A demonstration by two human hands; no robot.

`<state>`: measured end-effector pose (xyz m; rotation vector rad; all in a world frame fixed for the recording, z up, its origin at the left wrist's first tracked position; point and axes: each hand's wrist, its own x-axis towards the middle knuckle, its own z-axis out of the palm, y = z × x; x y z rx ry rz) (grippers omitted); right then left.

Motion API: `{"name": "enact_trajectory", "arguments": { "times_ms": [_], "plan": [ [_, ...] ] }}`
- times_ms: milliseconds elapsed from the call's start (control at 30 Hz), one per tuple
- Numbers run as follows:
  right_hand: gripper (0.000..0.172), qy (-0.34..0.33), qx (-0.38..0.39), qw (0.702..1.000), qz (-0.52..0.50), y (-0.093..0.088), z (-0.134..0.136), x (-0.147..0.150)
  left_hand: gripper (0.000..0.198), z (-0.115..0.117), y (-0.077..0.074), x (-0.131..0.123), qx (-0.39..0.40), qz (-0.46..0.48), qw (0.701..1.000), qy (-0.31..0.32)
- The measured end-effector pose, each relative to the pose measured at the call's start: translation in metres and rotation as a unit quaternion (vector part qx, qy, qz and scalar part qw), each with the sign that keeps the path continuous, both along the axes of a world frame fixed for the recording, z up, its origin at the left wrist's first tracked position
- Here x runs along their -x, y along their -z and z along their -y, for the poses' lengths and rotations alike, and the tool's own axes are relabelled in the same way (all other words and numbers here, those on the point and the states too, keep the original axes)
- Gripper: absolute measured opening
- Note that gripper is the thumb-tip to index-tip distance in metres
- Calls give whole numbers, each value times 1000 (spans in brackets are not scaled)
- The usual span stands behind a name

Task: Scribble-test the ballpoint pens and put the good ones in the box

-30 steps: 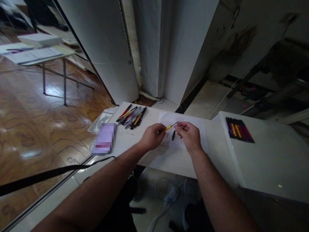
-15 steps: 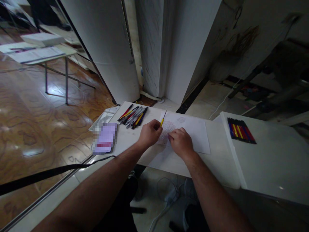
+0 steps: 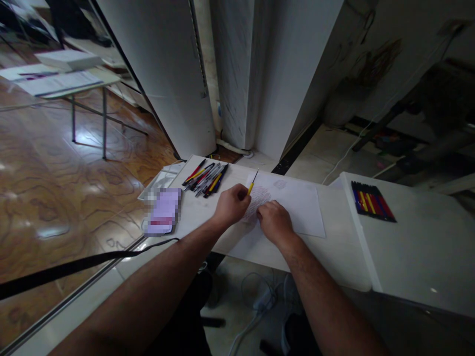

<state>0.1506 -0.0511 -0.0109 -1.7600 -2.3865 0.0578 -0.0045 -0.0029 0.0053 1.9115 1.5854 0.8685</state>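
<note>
My left hand (image 3: 230, 205) is closed around a yellow pen (image 3: 252, 185) whose thin tip points up and away, over the near left part of a white sheet of paper (image 3: 300, 202). Red scribbles (image 3: 260, 195) mark the sheet just beyond my fingers. My right hand (image 3: 273, 223) rests on the paper beside the left one, knuckles up and fingers curled under; whatever is inside them is hidden.
A loose pile of several pens (image 3: 206, 179) lies at the far left of the small white table (image 3: 334, 257). A purple flat object (image 3: 163, 212) lies at its left end. A row of coloured pens (image 3: 373, 201) sits on the adjoining white table (image 3: 419, 257). A black strap (image 3: 74, 267) hangs lower left.
The pen swung from lying across between both hands to pointing up in my left hand alone. My right hand dropped onto the paper, covering the spot where a small black piece lay.
</note>
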Motion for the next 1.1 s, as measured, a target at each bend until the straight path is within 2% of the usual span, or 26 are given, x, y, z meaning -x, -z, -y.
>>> {"name": "enact_trajectory", "arguments": {
  "times_ms": [367, 467, 567, 700, 867, 1000, 1100],
  "plan": [
    [24, 26, 17, 999, -6, -3, 2, 8, 5, 0, 0, -2, 20, -9, 1000, 5],
    [26, 40, -2, 997, -69, -4, -1, 4, 5, 1, 1, -2, 11, -9, 1000, 8],
    [24, 76, -47, 979, -185, -5, -7, -5, 5, 1, 2, -1, -4, -8, 1000, 16],
    [16, 148, -80, 920, -354, -4, -16, -22, 8, 2, 3, -1, -4, -8, 1000, 29],
    [13, 225, -52, 801, -552, -5, -23, -35, 12, 3, 3, -2, -1, -11, 999, 46],
    [17, 244, -31, 715, -654, -11, -24, -38, 15, 3, 5, -3, -23, -24, 997, 74],
    [18, 242, -35, 678, -693, -15, -23, -39, 16, 3, 8, -3, -47, -34, 994, 88]
  ]
}}
